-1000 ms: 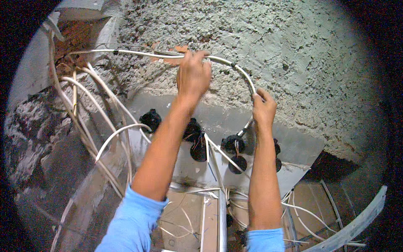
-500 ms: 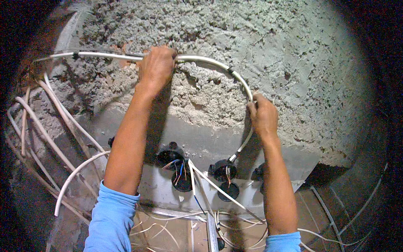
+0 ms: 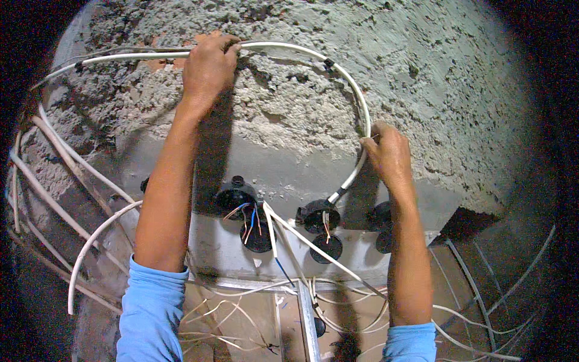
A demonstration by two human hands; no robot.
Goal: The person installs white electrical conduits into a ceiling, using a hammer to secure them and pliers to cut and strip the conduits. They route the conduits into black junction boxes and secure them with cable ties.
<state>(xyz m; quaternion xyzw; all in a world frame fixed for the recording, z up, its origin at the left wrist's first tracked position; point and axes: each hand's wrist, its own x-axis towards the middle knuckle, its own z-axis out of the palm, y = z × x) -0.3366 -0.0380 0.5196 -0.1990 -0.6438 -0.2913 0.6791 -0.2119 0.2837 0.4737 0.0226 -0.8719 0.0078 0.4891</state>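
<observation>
A white cable arcs across the rough wall and curves down at the right into a black round electrical box. My left hand is closed round the cable's upper run, against the wall. Lower down, at the right of the arc, my right hand pinches the same cable between thumb and fingers. Dark bands wrap the cable in places, one of them a black band between my hands. Bare copper-tipped wires hang from the box below. Another black box to its left has blue and brown wires sticking out.
Several loose pale cables hang at the left, one with a cut end. White cables cross in front of the grey ledge. A metal profile stands below among tangled wires. More black boxes sit behind my right forearm.
The view has shifted, so the wall and boxes sit higher. My right hand has slid a little down the cable toward the box, and the arc bows out wider to the right.
</observation>
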